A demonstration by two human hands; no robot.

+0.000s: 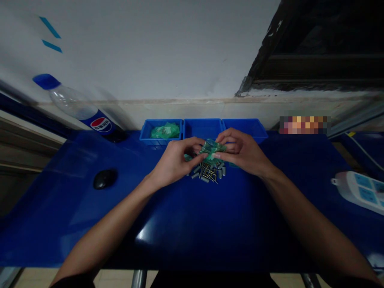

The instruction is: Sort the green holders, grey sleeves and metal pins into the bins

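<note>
My left hand (pixel 177 160) and my right hand (pixel 241 151) meet over the middle of the blue table (pixel 192 224). Both pinch a small green plastic bag (pixel 211 147) between thumb and fingers. Just under the bag lies a pile of small grey cylindrical parts with thin metal leads (pixel 209 172). Behind the hands stand three blue bins in a row; the left bin (pixel 147 132) holds more green bags (pixel 165 130), the middle bin (pixel 203 127) and the right bin (pixel 250 126) show no contents.
A Pepsi bottle (pixel 81 110) leans at the back left against the white wall. A black mouse (pixel 105 179) lies left of my left arm. A white power strip (pixel 360 191) sits at the right edge.
</note>
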